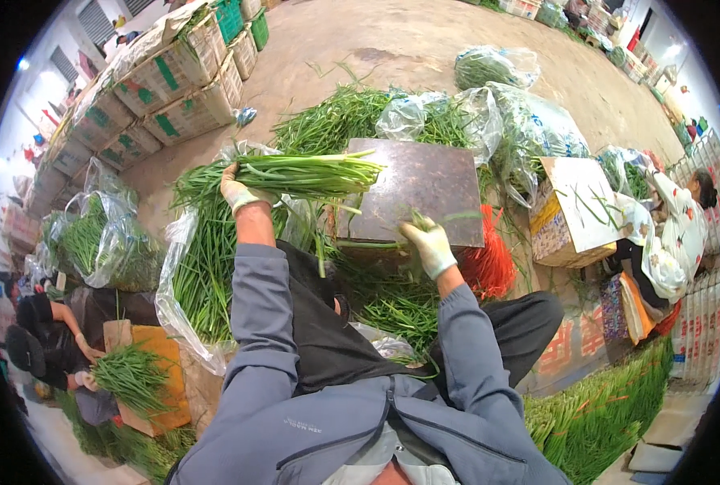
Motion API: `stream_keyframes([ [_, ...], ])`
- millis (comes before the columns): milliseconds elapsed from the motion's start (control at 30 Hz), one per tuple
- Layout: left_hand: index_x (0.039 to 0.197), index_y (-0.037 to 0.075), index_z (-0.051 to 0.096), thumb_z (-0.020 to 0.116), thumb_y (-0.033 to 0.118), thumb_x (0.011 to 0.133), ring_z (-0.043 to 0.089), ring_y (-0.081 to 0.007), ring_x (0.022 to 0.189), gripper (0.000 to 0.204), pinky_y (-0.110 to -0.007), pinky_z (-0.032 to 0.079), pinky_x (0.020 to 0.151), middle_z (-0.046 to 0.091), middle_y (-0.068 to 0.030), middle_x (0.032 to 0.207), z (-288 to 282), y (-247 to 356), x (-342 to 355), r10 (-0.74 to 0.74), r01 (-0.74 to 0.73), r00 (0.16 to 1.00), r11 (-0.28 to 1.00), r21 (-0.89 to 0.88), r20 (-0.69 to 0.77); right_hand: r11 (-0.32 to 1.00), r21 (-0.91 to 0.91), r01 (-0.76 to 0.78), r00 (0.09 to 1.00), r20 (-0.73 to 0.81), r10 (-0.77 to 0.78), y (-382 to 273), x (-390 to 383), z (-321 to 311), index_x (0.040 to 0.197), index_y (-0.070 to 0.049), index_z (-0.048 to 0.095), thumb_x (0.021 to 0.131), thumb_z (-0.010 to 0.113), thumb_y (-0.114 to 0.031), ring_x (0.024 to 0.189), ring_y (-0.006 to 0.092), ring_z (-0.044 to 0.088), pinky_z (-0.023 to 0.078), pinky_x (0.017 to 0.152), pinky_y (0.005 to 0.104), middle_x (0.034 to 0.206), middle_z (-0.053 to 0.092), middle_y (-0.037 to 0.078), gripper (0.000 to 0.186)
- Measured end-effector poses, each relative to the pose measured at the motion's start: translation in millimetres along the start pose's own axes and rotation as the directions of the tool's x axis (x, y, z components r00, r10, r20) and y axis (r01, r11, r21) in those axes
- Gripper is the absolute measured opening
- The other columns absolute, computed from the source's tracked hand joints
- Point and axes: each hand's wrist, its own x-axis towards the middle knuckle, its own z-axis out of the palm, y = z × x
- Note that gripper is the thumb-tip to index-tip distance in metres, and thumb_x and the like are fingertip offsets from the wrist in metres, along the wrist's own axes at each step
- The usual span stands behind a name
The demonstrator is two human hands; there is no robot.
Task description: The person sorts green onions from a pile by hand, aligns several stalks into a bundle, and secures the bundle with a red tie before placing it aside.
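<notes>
My left hand (243,191), in a pale work glove, is closed round a thick bunch of long green chives (315,173). The bunch lies level, its pale stem ends pointing right over the edge of a dark flat board (425,182). At the board's near right edge, my right hand (429,246), gloved too, has its fingers closed on a few loose chive leaves; part of these is blurred. Beside the right hand hangs a bundle of red strips (489,260). More loose chives (400,317) lie below the board, between my knees.
An open plastic bag of chives (206,283) stands at my left, and heaped chives (328,121) lie beyond the board. Stacked boxes (174,81) line the far left. Co-workers sit on both sides, one with hands on chives (130,376). Bundled chives (602,412) cover the near right.
</notes>
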Motion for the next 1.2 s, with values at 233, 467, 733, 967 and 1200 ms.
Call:
stream_keyframes([
  [233, 0.09, 0.01, 0.059, 0.055, 0.025, 0.079, 0.061, -0.0378, 0.093, 0.019, -0.06, 0.048, 0.088, 0.066, -0.0144, 0.103, 2, -31, 5, -0.074, 0.074, 0.997, 0.997, 0.01, 0.037, 0.897, 0.44, 0.042, 0.951, 0.256, -0.17, -53, 22, 71, 0.12, -0.005, 0.058, 0.088, 0.068, -0.013, 0.085, 0.0137, 0.06, 0.051, 0.07, 0.0308, 0.102, 0.064, 0.002, 0.035],
  [467, 0.093, 0.006, 0.065, 0.058, 0.025, 0.078, 0.064, -0.0381, 0.092, 0.025, -0.056, 0.051, 0.09, 0.069, -0.016, 0.102, -8, -2, -2, 0.016, -0.017, 1.0, 0.997, 0.073, 0.015, 0.84, 0.517, 0.161, 0.987, -0.069, -0.147, -65, 2, -4, 0.103, -0.006, 0.06, 0.093, 0.068, -0.029, 0.057, 0.0096, 0.054, 0.042, 0.048, 0.0225, 0.076, 0.06, 0.002, 0.026],
  [733, 0.095, 0.006, 0.067, 0.06, 0.025, 0.078, 0.064, -0.0357, 0.091, 0.026, -0.054, 0.051, 0.088, 0.07, -0.0143, 0.103, -8, -14, 5, -0.018, 0.019, 1.0, 0.996, 0.092, -0.016, 0.94, 0.335, 0.056, 0.996, 0.051, -0.077, -53, 20, 43, 0.105, -0.005, 0.06, 0.092, 0.069, -0.019, 0.056, 0.0087, 0.052, 0.043, 0.052, 0.027, 0.079, 0.061, 0.002, 0.021],
  [967, 0.092, 0.006, 0.063, 0.053, 0.026, 0.079, 0.063, -0.0383, 0.091, 0.026, -0.057, 0.051, 0.089, 0.068, -0.0171, 0.101, -2, -22, -3, -0.031, 0.031, 1.0, 0.997, 0.072, 0.002, 0.928, 0.368, -0.049, 0.986, 0.167, -0.014, -35, 15, 40, 0.11, -0.004, 0.061, 0.091, 0.068, -0.018, 0.062, 0.0093, 0.055, 0.043, 0.051, 0.0246, 0.088, 0.064, 0.005, 0.024],
  [1200, 0.098, 0.007, 0.065, 0.054, 0.027, 0.081, 0.063, -0.0391, 0.096, 0.029, -0.06, 0.049, 0.092, 0.068, -0.0174, 0.106, -7, -20, 1, -0.074, 0.072, 0.996, 0.996, 0.048, 0.047, 0.919, 0.328, -0.219, 0.942, 0.315, 0.112, -63, 7, 75, 0.107, -0.005, 0.063, 0.094, 0.064, -0.019, 0.052, 0.0094, 0.052, 0.037, 0.043, 0.0239, 0.079, 0.063, 0.004, 0.019],
])
